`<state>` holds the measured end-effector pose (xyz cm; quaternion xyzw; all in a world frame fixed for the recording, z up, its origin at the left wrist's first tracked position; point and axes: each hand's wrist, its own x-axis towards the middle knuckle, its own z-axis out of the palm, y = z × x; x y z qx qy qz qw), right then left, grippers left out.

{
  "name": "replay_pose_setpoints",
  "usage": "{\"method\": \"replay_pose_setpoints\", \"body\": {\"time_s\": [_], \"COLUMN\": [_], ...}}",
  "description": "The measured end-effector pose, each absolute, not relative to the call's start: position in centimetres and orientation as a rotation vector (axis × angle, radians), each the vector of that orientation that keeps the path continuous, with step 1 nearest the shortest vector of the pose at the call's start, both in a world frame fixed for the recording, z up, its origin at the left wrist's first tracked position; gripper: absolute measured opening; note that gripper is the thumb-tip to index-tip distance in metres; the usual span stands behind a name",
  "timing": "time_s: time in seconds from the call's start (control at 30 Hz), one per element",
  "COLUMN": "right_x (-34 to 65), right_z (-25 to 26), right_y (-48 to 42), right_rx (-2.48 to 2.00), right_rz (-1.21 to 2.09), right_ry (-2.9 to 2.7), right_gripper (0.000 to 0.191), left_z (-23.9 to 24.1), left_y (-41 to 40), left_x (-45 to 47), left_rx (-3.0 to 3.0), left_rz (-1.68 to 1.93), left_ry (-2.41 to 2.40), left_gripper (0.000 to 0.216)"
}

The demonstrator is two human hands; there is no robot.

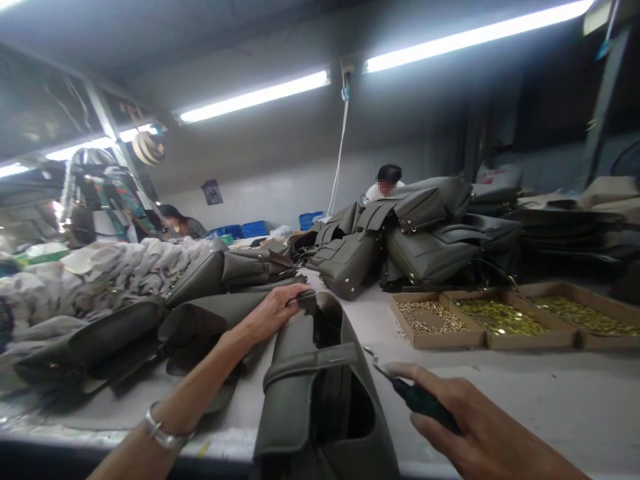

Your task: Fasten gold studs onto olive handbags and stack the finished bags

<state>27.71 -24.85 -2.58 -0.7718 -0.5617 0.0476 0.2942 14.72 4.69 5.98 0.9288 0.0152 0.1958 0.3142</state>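
Observation:
An olive-grey leather handbag [320, 393] lies on the white worktable [550, 393] in front of me, its opening facing up. My left hand [274, 311] grips the far top edge of this bag; a silver bracelet sits on that wrist. My right hand [475, 427] is at the lower right, closed around a green-handled hand tool [417, 397] whose metal tip points toward the bag's right side. The tip stays slightly apart from the bag.
Piles of similar grey bags [415, 240] fill the table's middle and left. Three shallow cardboard trays of small brass fittings [500, 319] sit at the right. White fabric bundles [100, 273] lie at left. Two other people work at the back.

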Motion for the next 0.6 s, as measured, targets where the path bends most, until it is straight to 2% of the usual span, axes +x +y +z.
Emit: {"method": "replay_pose_setpoints", "body": {"time_s": [0.17,0.3,0.4,0.5,0.6], "right_x": [32.2,32.3,32.0,32.3,32.6], "right_z": [-8.2,-8.8,-6.1,-2.6,-0.4], "right_y": [-23.9,-22.4,-21.6,-19.9,-17.0], "right_rx": [-2.405,-2.597,-2.381,-1.963,-1.741], "right_rz": [-0.011,-0.085,-0.229,-0.274,-0.141], "right_ry": [-1.359,-1.245,-1.175,-1.159,-1.248], "right_gripper": [0.052,0.044,0.032,0.039,0.048], "left_z": [7.7,6.2,5.5,6.1,7.2], "left_y": [7.5,7.2,5.9,3.2,-1.4], "left_x": [19.5,22.4,22.5,21.0,18.1], "left_rx": [2.562,2.632,2.672,2.683,2.634], "left_rz": [0.337,0.264,0.343,0.582,0.829], "left_ry": [-0.121,-0.132,-0.057,0.096,0.207], "left_gripper": [0.031,0.04,0.04,0.039,0.035]}}
